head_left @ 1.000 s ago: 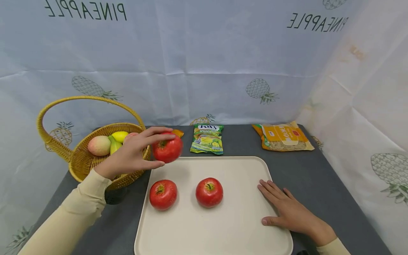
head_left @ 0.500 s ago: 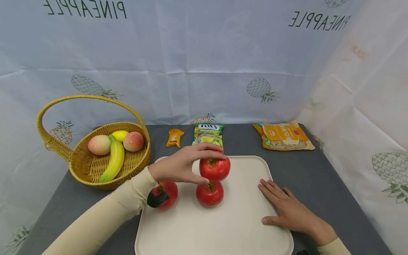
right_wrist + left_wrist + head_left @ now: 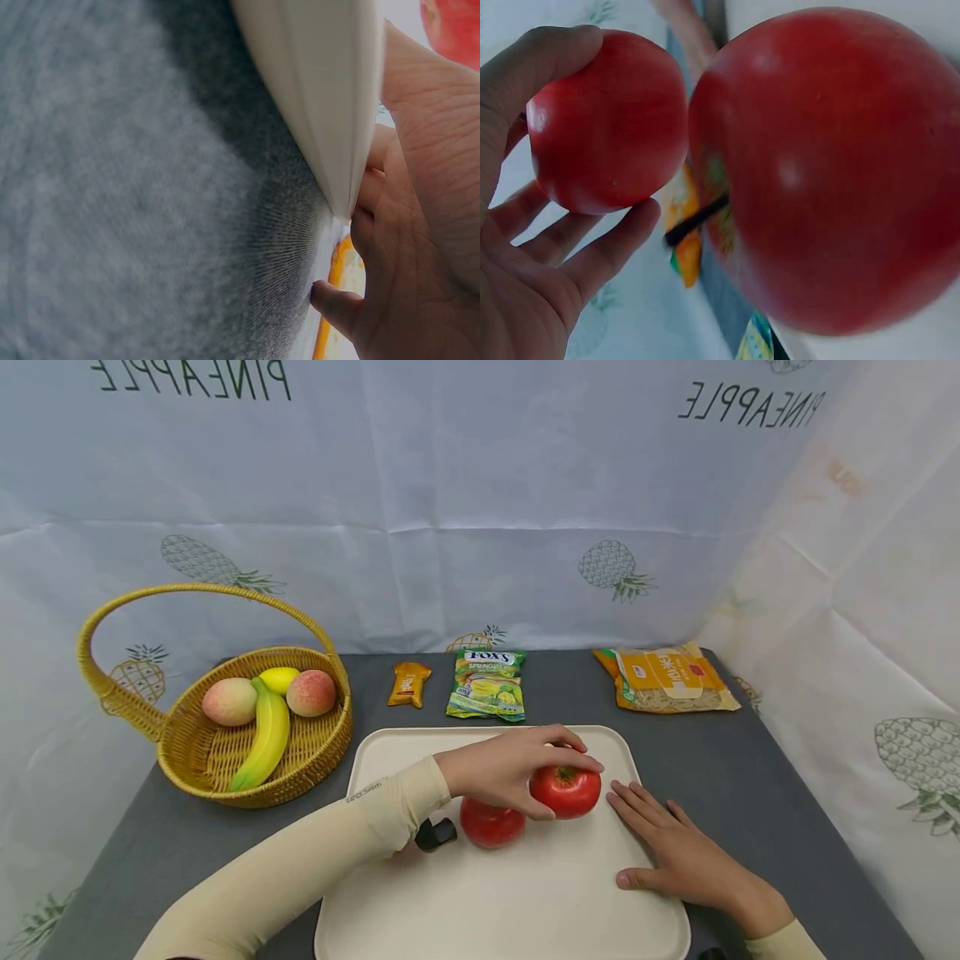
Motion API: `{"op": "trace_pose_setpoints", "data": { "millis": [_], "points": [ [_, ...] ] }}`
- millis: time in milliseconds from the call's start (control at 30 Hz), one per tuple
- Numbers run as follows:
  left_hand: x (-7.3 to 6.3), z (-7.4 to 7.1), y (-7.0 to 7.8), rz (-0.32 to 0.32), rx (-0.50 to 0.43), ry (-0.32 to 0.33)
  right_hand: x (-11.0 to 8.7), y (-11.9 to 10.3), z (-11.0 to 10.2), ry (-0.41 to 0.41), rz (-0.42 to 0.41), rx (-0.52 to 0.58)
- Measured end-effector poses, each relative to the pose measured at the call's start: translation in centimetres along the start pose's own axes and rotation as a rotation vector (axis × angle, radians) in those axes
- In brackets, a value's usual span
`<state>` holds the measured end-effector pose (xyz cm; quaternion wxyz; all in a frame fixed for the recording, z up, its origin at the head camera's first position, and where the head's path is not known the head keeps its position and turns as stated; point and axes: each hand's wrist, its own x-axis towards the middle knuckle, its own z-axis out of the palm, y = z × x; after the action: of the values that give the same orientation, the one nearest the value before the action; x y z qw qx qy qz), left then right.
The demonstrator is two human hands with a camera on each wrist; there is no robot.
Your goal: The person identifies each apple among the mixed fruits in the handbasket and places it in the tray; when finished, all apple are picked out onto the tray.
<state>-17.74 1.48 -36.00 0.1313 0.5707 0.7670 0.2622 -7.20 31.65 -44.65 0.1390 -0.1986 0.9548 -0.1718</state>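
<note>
Over the right part of the cream tray (image 3: 480, 918), my left hand (image 3: 517, 768) grips a red apple (image 3: 566, 793) between thumb and fingers. The left wrist view shows this held apple (image 3: 611, 124) with the fingertips curved under it. Just left of it sits a second red apple (image 3: 491, 823), large and close, stem showing, in the left wrist view (image 3: 832, 172). A third apple is almost wholly hidden behind the left forearm. My right hand (image 3: 675, 860) lies with fairly straight fingers across the tray's right rim, which the right wrist view shows from beside (image 3: 322, 97).
A yellow wicker basket (image 3: 330, 752) at the left holds a banana, two peaches and another yellow fruit. Behind the tray lie a small orange packet (image 3: 409, 684), a green candy bag (image 3: 487, 686) and, farther right, an orange grain bag (image 3: 667, 678). Patterned cloth hangs behind.
My left hand has carried the apple from beside the basket rightward across the tray and lowered it at the right of the middle apple. The right hand has stayed in place.
</note>
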Motion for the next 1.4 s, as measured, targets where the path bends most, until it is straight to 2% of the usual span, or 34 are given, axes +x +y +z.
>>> {"op": "trace_pose_setpoints", "data": {
  "millis": [167, 333, 600, 867, 1067, 1400],
  "points": [
    [1.2, 1.0, 0.0, 0.011, 0.028, -0.053, 0.0, -0.1, 0.0, 0.005, -0.003, 0.008],
    [2.2, 1.9, 0.1, -0.01, 0.029, -0.109, 0.0, -0.1, -0.1, -0.004, -0.005, 0.001],
    [3.6, 3.2, 0.3, -0.024, 0.122, -0.19, 0.0, -0.2, 0.0, 0.001, -0.006, 0.007],
    [4.4, 4.0, 0.6, -0.038, 0.133, -0.212, 0.0, -0.2, -0.1, 0.01, -0.009, 0.008],
    [4.9, 4.5, 1.0, -0.032, 0.153, -0.199, -0.1, 0.0, 0.0, 0.016, -0.007, 0.027],
    [4.8, 4.8, 1.5, -0.082, 0.189, -0.202, -0.3, 0.0, 0.0, 0.022, -0.01, 0.035]
  ]
}}
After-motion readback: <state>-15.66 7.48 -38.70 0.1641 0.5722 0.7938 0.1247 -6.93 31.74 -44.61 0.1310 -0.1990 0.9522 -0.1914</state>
